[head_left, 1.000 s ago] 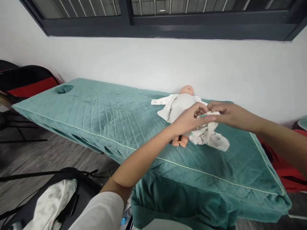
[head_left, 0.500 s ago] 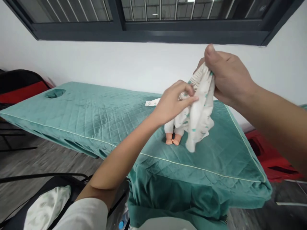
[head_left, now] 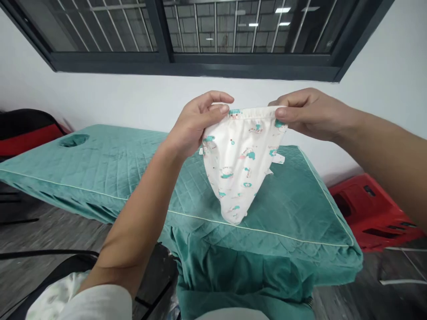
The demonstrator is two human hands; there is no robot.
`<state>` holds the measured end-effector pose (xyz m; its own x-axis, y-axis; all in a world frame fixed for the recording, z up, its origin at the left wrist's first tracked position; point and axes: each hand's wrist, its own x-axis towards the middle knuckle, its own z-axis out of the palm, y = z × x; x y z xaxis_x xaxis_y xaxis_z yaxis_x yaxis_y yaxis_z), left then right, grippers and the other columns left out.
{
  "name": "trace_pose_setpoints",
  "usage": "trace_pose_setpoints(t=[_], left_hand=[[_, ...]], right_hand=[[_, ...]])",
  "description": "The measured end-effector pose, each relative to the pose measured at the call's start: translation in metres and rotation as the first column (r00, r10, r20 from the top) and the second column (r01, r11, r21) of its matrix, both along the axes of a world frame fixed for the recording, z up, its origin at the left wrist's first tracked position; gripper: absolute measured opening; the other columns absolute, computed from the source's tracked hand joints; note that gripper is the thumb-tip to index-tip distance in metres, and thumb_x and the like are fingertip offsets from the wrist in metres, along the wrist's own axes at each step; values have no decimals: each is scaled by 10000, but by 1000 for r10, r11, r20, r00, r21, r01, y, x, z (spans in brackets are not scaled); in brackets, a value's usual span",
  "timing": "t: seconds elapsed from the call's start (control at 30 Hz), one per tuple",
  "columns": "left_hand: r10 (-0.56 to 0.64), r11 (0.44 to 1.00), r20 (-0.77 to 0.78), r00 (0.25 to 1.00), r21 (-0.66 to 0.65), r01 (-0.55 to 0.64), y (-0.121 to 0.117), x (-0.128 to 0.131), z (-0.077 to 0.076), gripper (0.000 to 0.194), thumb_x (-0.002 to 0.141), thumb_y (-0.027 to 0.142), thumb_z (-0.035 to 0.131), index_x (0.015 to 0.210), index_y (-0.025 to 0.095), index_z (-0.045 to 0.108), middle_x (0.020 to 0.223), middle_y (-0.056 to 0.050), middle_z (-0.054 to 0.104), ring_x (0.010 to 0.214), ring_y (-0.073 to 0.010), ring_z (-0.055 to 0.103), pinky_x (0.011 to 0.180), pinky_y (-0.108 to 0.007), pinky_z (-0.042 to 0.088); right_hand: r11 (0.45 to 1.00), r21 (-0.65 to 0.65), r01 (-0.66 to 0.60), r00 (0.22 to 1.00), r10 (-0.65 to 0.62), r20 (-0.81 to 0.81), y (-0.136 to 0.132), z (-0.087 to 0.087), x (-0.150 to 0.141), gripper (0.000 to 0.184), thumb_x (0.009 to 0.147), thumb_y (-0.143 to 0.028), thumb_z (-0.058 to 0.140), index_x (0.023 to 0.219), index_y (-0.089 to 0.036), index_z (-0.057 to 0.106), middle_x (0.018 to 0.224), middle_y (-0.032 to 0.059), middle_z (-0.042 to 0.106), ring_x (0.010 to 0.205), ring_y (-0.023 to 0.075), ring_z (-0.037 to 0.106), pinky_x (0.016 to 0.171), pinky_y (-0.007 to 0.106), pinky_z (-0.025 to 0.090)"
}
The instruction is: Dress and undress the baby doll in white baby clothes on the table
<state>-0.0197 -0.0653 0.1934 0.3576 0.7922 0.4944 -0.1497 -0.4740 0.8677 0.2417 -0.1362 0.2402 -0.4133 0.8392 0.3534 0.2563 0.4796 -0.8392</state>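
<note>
A pair of white baby pants (head_left: pixel 242 155) with teal and pink prints hangs from its elastic waistband between my two hands, its lower end narrowing near the bed's front edge. My left hand (head_left: pixel 203 113) is closed on the left end of the waistband, index finger extended above it. At the other end, my right hand (head_left: pixel 305 111) pinches the waistband between thumb and fingers. Behind the pants, a white fabric end (head_left: pixel 278 158) pokes out on the right over the bed. The doll seen earlier is hidden by the pants.
A massage bed with a green quilted cover (head_left: pixel 133 164) has a face hole (head_left: pixel 74 140) at its left end. A barred window (head_left: pixel 213 40) is above. A red plastic stool (head_left: pixel 373 213) lies at right; patterned white cloth (head_left: pixel 55 295) is at lower left.
My hands have moved apart, stretching the bunched pants out flat by the waistband. My right hand has come down and my left hand has gone up. The doll's feet are now covered.
</note>
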Motion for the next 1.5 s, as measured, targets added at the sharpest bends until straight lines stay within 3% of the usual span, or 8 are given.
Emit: trace_pose_setpoints(t=[0.27,0.53,0.67,0.93,1.07,1.2,1.4,1.5], left_hand=[[29,991,-166,986,132,-7,-9,-6,-19,183,772,307,757,779,157,652,642,-7,558,722,-162,646,543,-226,474],[-16,995,-154,988,99,31,-29,20,-8,240,776,338,777,810,147,636,680,-3,591,730,-154,650,587,-225,497],[-265,964,-335,904,-122,237,-19,4,-22,281,689,342,836,799,135,683,712,-29,651,679,-168,645,567,-245,479],[-259,909,192,946,-281,306,3,32,-69,394,808,526,672,928,152,681,814,-48,696,806,-197,692,721,-277,548],[-351,820,170,921,-419,390,-3,52,-89,535,780,623,683,1031,151,672,855,-80,728,857,-240,704,776,-338,560],[-608,680,-11,794,-523,514,-6,48,-102,527,609,365,897,1036,133,692,903,-82,746,883,-236,701,836,-355,548],[-408,737,181,895,-513,439,11,43,-121,462,658,364,862,1001,111,684,887,-95,743,753,-201,700,746,-319,550],[-404,707,226,886,-538,459,13,42,-134,498,683,425,838,1030,105,679,868,-102,742,725,-201,700,712,-310,552]], right_hand=[[962,-190,197,918,-113,381,0,-13,4,229,628,-309,886,705,-180,713,710,-12,673,719,167,628,675,306,515],[991,-122,51,998,-49,25,-2,-36,-50,318,761,-506,773,834,-205,703,797,10,698,739,160,628,650,285,513],[984,-117,136,984,-148,-102,7,-36,-34,445,704,-626,775,743,-205,638,661,-20,618,606,119,559,540,240,444],[962,-265,69,997,-57,56,18,-75,-24,418,668,-549,829,739,-161,689,742,23,658,682,137,597,588,246,455],[964,-200,174,957,-213,-196,31,-89,-33,449,739,-624,746,749,-188,641,697,-7,627,645,123,577,587,241,460],[935,-260,242,884,-322,-337,44,-102,-25,471,762,-671,696,767,-206,625,673,-11,626,610,129,582,550,241,469],[812,-580,-67,998,48,-49,34,-141,-17,382,726,-487,802,919,-168,717,842,26,738,763,162,685,679,266,558],[815,-579,0,1000,8,11,32,-154,-23,332,721,-444,807,853,-148,737,802,35,745,714,161,685,645,263,560]])
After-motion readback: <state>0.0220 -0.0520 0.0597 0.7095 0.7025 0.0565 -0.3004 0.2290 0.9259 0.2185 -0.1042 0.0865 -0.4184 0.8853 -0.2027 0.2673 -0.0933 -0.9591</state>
